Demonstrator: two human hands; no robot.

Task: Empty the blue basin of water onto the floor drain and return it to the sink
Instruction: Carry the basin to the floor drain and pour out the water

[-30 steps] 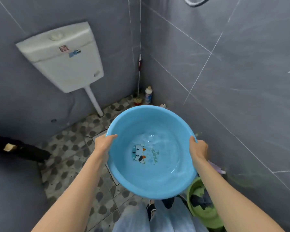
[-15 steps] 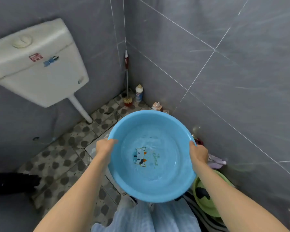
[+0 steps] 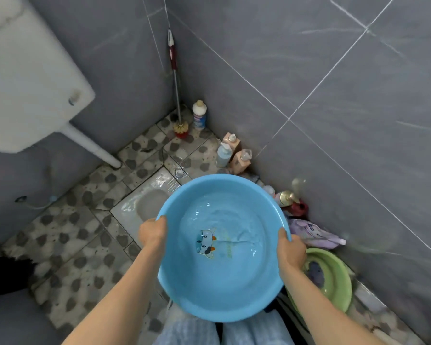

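Observation:
I hold a round blue basin (image 3: 222, 282) level in front of me, above my legs. Rippling water lies in it over a cartoon cow print on the bottom. My left hand (image 3: 152, 232) grips the left rim, and my right hand (image 3: 290, 251) grips the right rim. Just beyond the basin's far-left edge lies a white squat pan (image 3: 147, 200), set into the floor, its near part hidden by the basin. No sink is in view.
A white cistern (image 3: 28, 78) with its pipe hangs on the left wall. A toilet brush (image 3: 181, 127) and a cleaner bottle (image 3: 199, 115) stand in the corner. Several bottles (image 3: 234, 151) line the right wall. A green basin (image 3: 334, 277) sits on the floor at right.
The view has tilted down and closed in on the corner. The squat pan and the bottles along the wall have come into sight. Both hands keep their grip; the water sloshes.

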